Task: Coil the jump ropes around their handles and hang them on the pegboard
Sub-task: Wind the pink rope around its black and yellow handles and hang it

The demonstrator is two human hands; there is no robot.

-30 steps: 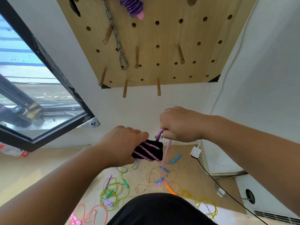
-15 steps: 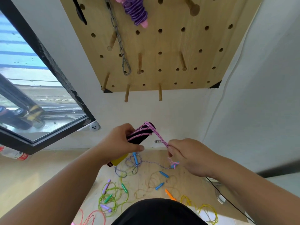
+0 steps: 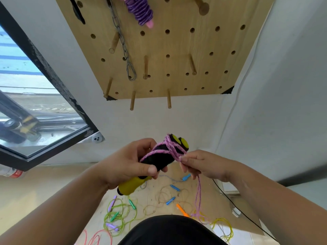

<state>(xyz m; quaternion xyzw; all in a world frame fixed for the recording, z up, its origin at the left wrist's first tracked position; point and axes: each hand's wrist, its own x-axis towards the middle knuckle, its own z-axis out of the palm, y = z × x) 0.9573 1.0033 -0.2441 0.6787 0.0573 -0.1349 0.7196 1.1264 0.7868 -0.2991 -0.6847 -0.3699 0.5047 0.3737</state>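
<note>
The left hand [image 3: 127, 165] is closed around a pair of black-and-yellow handles [image 3: 157, 159] held side by side, thumb across the front and fingers behind, with the yellow end caps pointing toward 1 o'clock and a yellow butt end sticking out below the palm toward 7 o'clock. A pink rope [image 3: 169, 147] is wound in slanted turns around the black part of the handles. At 3 o'clock from the handles, touching them, the right hand [image 3: 201, 165] pinches the rope between thumb and fingertips, and the loose strands hang from it toward 6 o'clock, down to the floor. At 12 o'clock the wooden pegboard [image 3: 177, 50] carries a coiled purple rope [image 3: 140, 10] and a metal chain [image 3: 122, 41]. More ropes [image 3: 120, 214] lie tangled on the floor at 6 o'clock.
</note>
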